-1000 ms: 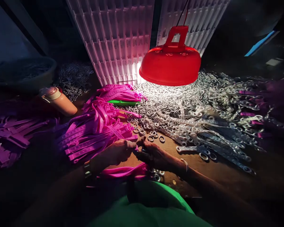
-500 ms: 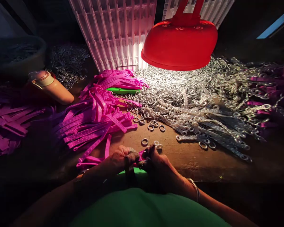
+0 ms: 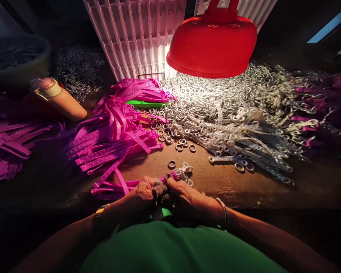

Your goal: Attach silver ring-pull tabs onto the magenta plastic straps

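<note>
My left hand (image 3: 146, 189) and my right hand (image 3: 189, 195) meet at the table's front edge, dark wraps on some fingertips. Both are closed, with thumbs and fingers pressed together; whatever is between them is hidden. Just behind them lie pink straps (image 3: 109, 188), passing out of sight behind my left hand. Pink ends show again above my right thumb, beside a small cluster of pale rings (image 3: 184, 171). One loose metal ring (image 3: 172, 164) rests just beyond my fingers. A large pile of pink straps (image 3: 116, 140) spreads to the left.
A red lamp shade (image 3: 211, 49) hangs over a heap of metal rings (image 3: 216, 93). Whitish linked strips (image 3: 252, 144) lie at right, with a green piece (image 3: 146, 104) among the straps. An orange bottle (image 3: 64, 100) and a tub (image 3: 42, 57) stand left; ribbed translucent panels (image 3: 142, 38) stand behind.
My hands have drawn closer together, and the right one has shifted left, uncovering more of the pale ring cluster and pink ends. The whole view has moved slightly.
</note>
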Motion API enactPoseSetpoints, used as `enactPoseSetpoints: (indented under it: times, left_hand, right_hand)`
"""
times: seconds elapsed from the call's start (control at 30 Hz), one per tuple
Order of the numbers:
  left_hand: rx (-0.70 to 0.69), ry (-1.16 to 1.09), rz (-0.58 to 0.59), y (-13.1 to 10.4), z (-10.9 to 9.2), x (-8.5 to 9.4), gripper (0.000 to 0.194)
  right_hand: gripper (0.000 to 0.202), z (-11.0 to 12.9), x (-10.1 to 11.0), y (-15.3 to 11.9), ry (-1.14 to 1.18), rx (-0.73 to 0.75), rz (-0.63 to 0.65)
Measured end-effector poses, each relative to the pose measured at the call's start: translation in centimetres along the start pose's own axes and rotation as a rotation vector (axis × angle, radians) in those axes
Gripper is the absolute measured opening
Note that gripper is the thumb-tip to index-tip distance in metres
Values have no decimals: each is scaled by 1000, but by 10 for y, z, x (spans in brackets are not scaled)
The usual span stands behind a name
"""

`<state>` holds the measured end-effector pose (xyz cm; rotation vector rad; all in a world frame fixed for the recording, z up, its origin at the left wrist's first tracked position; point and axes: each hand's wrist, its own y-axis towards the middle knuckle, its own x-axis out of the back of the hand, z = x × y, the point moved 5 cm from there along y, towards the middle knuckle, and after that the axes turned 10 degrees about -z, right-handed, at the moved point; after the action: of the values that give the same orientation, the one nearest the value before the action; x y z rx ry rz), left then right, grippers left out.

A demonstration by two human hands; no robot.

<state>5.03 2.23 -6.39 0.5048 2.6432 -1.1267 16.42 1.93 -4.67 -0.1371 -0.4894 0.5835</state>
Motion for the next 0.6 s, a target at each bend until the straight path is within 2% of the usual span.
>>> enactPoseSetpoints:
  times: [0.07,0.2,0.27,0.33,0.43,0.5,0.6]
  left_hand:
    - [3,-47,-5,-2,-2,0,47]
    - [47,-129,28,-11,-9,-5,36]
    - [49,-103,38,-10,-13,-6,33]
    - [-5,-18,-7,-4,-18,-1,33]
    - [-188,220,-110,8,-28,9,34]
    - [-363,486,-160,14,-35,11,33]
    - [-642,927,-146,14,-35,4,32]
  right_hand:
    - [13,2,3,2,-63,-2,-20]
    - [17,4,11,4,-117,68,-81]
    - [17,3,14,5,-109,77,-82]
    - [16,-1,17,5,-121,81,-108]
    - [9,-7,25,5,-186,150,-174]
    - [12,-10,30,2,-245,214,-209]
    - [12,-15,42,-5,-423,264,-253]
